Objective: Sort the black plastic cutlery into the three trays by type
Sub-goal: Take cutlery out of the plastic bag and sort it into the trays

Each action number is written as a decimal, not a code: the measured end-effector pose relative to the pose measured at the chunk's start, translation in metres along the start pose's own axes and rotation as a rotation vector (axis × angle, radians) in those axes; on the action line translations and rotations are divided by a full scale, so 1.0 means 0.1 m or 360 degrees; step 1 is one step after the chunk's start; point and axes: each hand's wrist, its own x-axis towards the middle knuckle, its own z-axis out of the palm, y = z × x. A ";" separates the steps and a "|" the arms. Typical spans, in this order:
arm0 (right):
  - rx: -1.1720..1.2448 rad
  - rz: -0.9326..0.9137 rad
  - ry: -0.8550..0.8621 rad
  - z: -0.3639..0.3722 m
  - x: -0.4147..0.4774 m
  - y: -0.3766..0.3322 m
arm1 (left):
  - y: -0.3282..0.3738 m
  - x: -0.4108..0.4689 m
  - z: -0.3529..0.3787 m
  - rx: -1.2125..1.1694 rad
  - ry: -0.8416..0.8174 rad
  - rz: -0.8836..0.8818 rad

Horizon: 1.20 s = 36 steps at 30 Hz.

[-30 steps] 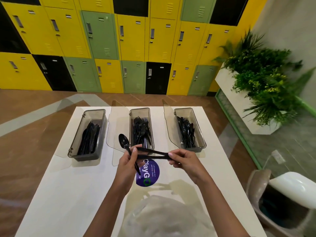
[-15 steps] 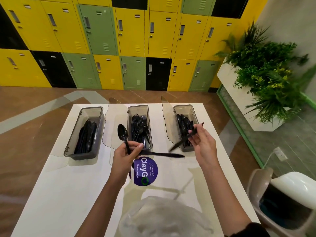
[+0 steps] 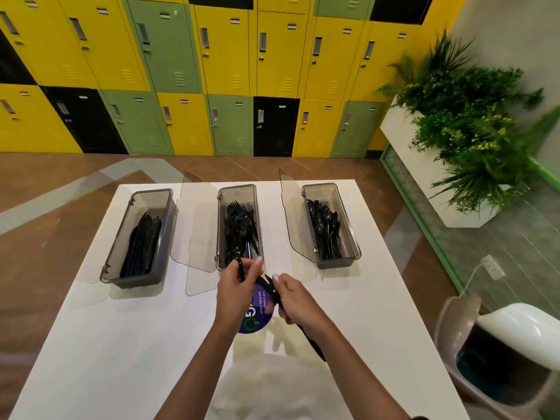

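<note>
The purple sticker at lower centre read "Let's keep pantries clean". My left hand pinched a glossy black utensil just below the fork tray; my right hand gripped a long black knife.

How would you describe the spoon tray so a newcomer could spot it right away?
Find the white table in front of the lockers; three clear trays stand in a row at its far end. Take the right tray, nearest the planter. It alone holds round-bowled spoons; the middle tray holds forks, the left tray knives.
</note>
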 end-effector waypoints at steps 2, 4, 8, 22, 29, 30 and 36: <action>0.0012 0.0073 -0.0014 0.03 0.07 0.00 | -0.04 0.00 -0.02 0.0007 0.0117 -0.0093; 0.0080 0.0124 -0.0033 0.06 0.16 -0.04 | -0.08 0.00 -0.08 -0.0023 0.0185 -0.0145; 0.0251 0.0122 -0.0060 0.13 0.43 -0.18 | -0.08 0.00 -0.22 -0.0073 0.0220 -0.0186; 0.0571 -0.0244 -0.0333 1.24 1.07 -1.54 | -0.18 0.00 -1.12 -0.0295 0.0558 -0.0154; 0.0503 -0.0152 -0.0223 2.13 1.65 -1.78 | -0.35 0.08 -1.70 -0.0281 0.0709 -0.0218; 0.0468 -0.0128 -0.0187 2.21 1.72 -1.76 | -0.36 0.09 -1.74 -0.0285 0.0702 -0.0227; -0.0260 -0.0147 -0.0263 2.33 1.88 -1.64 | -0.38 0.17 -1.82 -0.0439 0.0641 -0.0324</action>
